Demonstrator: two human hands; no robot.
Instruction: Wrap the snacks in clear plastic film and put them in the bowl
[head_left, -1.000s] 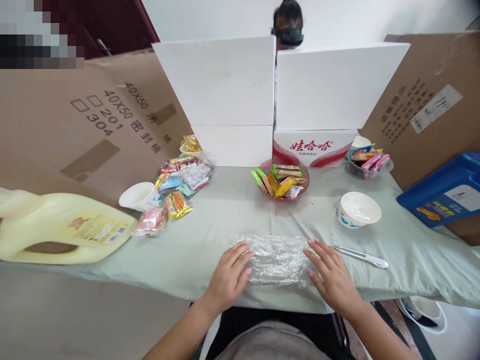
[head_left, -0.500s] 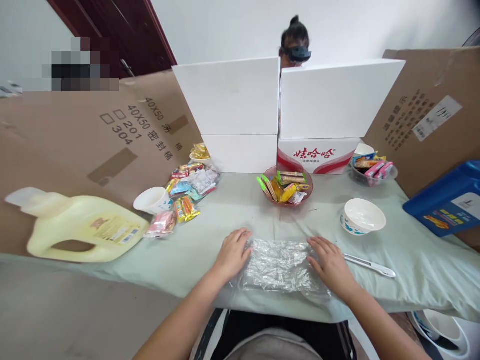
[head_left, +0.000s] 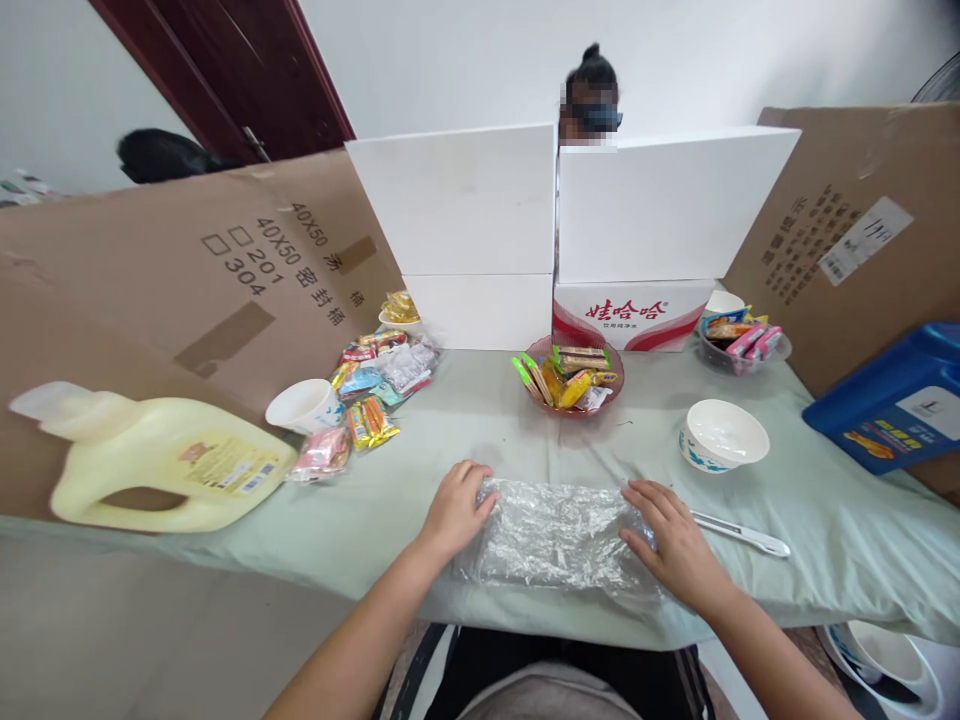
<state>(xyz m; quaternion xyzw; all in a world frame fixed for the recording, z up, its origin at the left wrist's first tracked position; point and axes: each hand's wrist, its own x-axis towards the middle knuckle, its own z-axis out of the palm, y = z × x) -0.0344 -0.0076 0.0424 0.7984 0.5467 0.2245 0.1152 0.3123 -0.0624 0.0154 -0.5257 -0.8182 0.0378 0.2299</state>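
Note:
A crinkled sheet or bag of clear plastic (head_left: pixel 559 535) lies flat at the front edge of the cloth-covered table (head_left: pixel 480 420). My left hand (head_left: pixel 455 515) rests on its left edge, fingers stretched forward and thumb apart. On the opposite edge lies my right hand (head_left: pixel 671 545), also open with its fingers spread over the plastic. Just right of that hand is a white, slim tool like a utility knife (head_left: pixel 742 535); its far end is partly hidden by the fingers. Whether anything is inside the plastic I cannot tell.
A pink glass bowl of wrapped snacks (head_left: pixel 574 400) stands ahead, a white bowl (head_left: pixel 724 437) to the right. Snack packets (head_left: pixel 371 422), a tipped paper cup (head_left: pixel 304 405) and a yellow jug (head_left: pixel 180 460) lie left. A blue jug (head_left: pixel 892 400) leans right. Boxes (head_left: pixel 465 200) screen a person behind.
Both hands stay on the plastic's edges; the left has shifted slightly left and the right slightly right. The view has tilted a little.

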